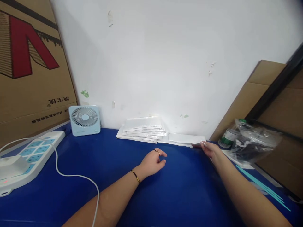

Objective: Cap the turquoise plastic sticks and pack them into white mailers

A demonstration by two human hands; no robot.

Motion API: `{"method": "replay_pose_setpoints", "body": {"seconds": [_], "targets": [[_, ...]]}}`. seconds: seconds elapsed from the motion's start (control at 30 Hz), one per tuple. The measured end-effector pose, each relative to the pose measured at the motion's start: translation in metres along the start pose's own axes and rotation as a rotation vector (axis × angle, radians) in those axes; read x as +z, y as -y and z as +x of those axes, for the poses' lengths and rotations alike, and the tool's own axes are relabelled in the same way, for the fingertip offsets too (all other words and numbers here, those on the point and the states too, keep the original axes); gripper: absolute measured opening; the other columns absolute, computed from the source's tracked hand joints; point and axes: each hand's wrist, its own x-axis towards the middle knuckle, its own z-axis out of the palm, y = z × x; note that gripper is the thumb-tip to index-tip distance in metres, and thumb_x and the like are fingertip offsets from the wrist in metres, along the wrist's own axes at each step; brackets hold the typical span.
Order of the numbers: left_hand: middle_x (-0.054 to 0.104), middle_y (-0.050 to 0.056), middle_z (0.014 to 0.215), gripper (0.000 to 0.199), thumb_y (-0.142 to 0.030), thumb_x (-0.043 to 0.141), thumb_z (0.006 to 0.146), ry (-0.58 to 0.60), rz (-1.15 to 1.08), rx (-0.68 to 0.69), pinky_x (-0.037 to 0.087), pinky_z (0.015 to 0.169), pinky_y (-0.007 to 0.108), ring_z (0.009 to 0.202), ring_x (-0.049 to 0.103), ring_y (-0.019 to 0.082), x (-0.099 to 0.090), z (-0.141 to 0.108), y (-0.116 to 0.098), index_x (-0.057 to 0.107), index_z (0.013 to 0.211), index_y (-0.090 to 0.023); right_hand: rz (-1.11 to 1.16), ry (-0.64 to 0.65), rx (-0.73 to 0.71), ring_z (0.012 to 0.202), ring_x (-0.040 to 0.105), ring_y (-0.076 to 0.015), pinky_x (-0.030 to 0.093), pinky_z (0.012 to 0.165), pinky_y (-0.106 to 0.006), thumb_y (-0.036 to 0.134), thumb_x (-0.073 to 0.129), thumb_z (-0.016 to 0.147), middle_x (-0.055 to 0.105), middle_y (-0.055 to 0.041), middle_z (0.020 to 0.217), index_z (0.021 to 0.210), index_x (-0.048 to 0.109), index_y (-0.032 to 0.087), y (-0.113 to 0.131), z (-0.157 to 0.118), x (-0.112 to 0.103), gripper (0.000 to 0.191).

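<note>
My right hand (210, 150) pinches the right end of a flat white packet (186, 138), which lies near the wall at the back of the blue table. Left of that packet, and touching it or nearly so, a stack of similar white packets (143, 127) leans unevenly. My left hand (153, 162) hovers over or rests on the blue surface in front of the stack, its thumb and forefinger apart and nothing between them. A ring and a dark bracelet with gold parts are on that hand and wrist.
A light-blue fan (85, 120) stands at the back left, beside a white power strip (44, 149). A white cable (71, 175) crosses my left forearm. On the right are a bottle (228, 138), a clear plastic bag (255, 142), turquoise strips (262, 186) and cardboard (251, 91).
</note>
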Motion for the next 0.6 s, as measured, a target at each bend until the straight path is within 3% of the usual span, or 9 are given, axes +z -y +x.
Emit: {"method": "replay_pose_setpoints", "body": {"seconds": [0.17, 0.33, 0.4, 0.47, 0.53, 0.6], "targets": [[0.058, 0.003, 0.099, 0.028, -0.033, 0.051, 0.079, 0.040, -0.001, 0.008, 0.046, 0.064, 0.026, 0.063, 0.054, 0.011, 0.002, 0.000, 0.004, 0.061, 0.102, -0.021, 0.106, 0.009, 0.313, 0.051, 0.058, -0.0115, 0.056, 0.052, -0.022, 0.009, 0.061, 0.075, 0.054, -0.0004, 0.055, 0.062, 0.045, 0.017, 0.004, 0.019, 0.030, 0.022], [0.060, 0.003, 0.097, 0.027, -0.032, 0.054, 0.077, 0.024, -0.054, -0.020, 0.045, 0.065, 0.027, 0.064, 0.055, 0.012, 0.002, 0.001, 0.005, 0.063, 0.100, -0.021, 0.027, 0.033, 0.365, 0.077, 0.063, -0.0233, 0.054, 0.067, -0.033, 0.016, 0.064, 0.073, 0.062, -0.0113, 0.071, 0.068, 0.057, 0.012, 0.020, 0.024, 0.051, 0.010], [0.061, 0.003, 0.092, 0.027, -0.031, 0.056, 0.075, 0.019, -0.126, -0.071, 0.045, 0.063, 0.026, 0.062, 0.054, 0.011, 0.002, 0.003, 0.006, 0.063, 0.099, -0.020, -0.044, -0.020, 0.296, 0.097, 0.057, -0.0284, 0.049, 0.080, -0.037, 0.024, 0.067, 0.072, 0.061, -0.0151, 0.090, 0.077, 0.062, 0.011, 0.038, 0.024, 0.057, 0.014], [0.061, 0.003, 0.087, 0.027, -0.030, 0.058, 0.075, 0.007, -0.282, -0.154, 0.044, 0.060, 0.025, 0.061, 0.054, 0.011, 0.002, 0.007, 0.008, 0.063, 0.099, -0.018, -0.169, -0.120, 0.099, 0.110, 0.049, -0.0288, 0.042, 0.089, -0.039, 0.033, 0.061, 0.077, 0.057, -0.0149, 0.107, 0.092, 0.065, 0.014, 0.066, 0.024, 0.066, 0.024], [0.061, 0.003, 0.086, 0.027, -0.029, 0.059, 0.075, -0.026, -0.497, -0.245, 0.043, 0.059, 0.023, 0.061, 0.055, 0.010, 0.002, 0.010, 0.010, 0.061, 0.099, -0.017, -0.294, -0.168, -0.148, 0.104, 0.052, -0.0267, 0.038, 0.092, -0.040, 0.041, 0.051, 0.084, 0.057, -0.0129, 0.105, 0.097, 0.066, 0.017, 0.101, 0.025, 0.081, 0.032], [0.060, 0.004, 0.089, 0.029, -0.030, 0.062, 0.075, -0.081, -0.719, -0.333, 0.042, 0.057, 0.020, 0.064, 0.057, 0.009, -0.001, 0.014, 0.012, 0.059, 0.100, -0.016, -0.313, -0.133, -0.227, 0.097, 0.054, -0.0242, 0.039, 0.088, -0.037, 0.049, 0.045, 0.085, 0.058, -0.0104, 0.097, 0.091, 0.069, 0.019, 0.137, 0.027, 0.100, 0.039]]}}
